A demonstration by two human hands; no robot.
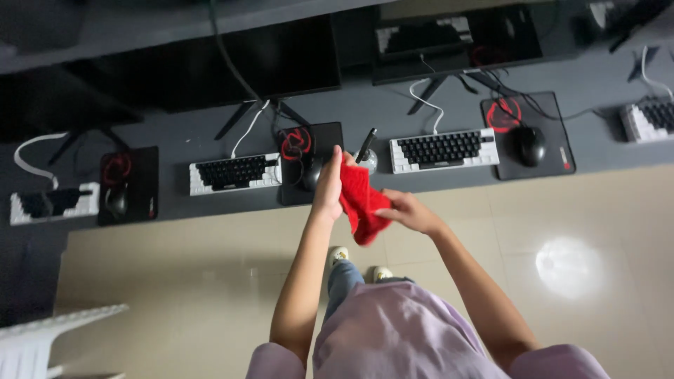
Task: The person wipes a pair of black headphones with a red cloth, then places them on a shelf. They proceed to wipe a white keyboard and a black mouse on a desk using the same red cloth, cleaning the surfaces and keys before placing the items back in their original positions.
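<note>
Dark grey worktop point(393, 112) spans upper view, black monitors point(281, 60) along back. Row of black-and-white keyboards point(444, 149), each beside black mouse pad point(528, 133) with mouse point(531, 145). Beige tiled floor point(175, 274) below, white plastic chair point(42, 337) at lower left. Red cloth point(361, 202) held in air between both hands, in front of worktop edge. Left hand point(328, 184) fingers closed on cloth's upper edge; right hand point(409, 212) fingers pinch its lower side. Cloth and hands partly hide small spray bottle point(367, 153) standing on worktop between two keyboards.
</note>
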